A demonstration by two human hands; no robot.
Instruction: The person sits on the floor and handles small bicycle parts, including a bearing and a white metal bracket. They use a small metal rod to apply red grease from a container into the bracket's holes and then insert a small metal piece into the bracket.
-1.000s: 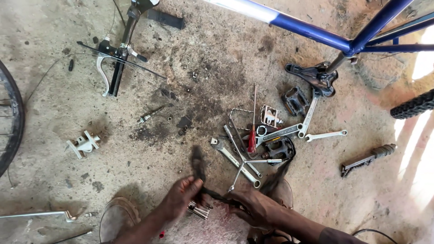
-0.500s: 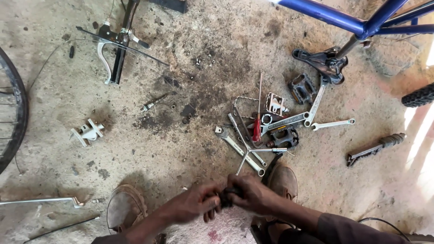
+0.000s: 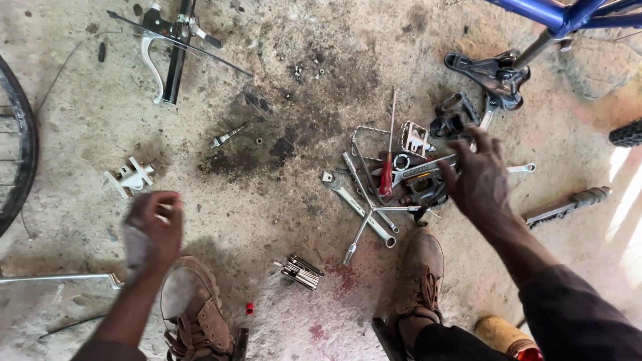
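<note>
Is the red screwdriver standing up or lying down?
Lying down. The red-handled screwdriver lies flat on the concrete floor among the wrenches, shaft pointing away.

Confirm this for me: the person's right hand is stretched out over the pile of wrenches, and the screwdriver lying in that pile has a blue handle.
Not quite. The head view shows the right hand stretched out over the pile of wrenches, but the screwdriver lying in that pile has a red handle, not a blue one. The blue thing in view is the bicycle frame at the top right.
</note>
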